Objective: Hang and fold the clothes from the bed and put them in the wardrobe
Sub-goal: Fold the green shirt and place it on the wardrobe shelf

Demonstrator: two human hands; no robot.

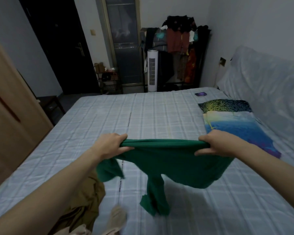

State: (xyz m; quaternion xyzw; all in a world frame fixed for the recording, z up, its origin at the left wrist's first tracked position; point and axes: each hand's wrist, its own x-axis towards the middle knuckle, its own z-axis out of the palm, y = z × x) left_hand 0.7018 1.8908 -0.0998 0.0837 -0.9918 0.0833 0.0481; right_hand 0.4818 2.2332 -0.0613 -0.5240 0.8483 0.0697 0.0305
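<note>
I hold a green garment [168, 163] stretched out above the bed [143, 116]. My left hand [111, 145] grips its top edge on the left, and my right hand [215, 144] grips the same edge on the right. The cloth hangs down between them, with a sleeve dangling toward the sheet. A brown garment [87, 199] lies crumpled at the bed's near left, partly hidden by my left forearm. A beige piece of clothing [116, 219] lies beside it at the bottom edge.
A blue patterned pillow [231, 122] lies on the right of the bed, with a small dark card [200, 94] beyond it. An open clothes rack [178, 51] full of garments stands by the far wall, next to a white tower fan [152, 70]. A wooden wardrobe door [8, 119] is at left.
</note>
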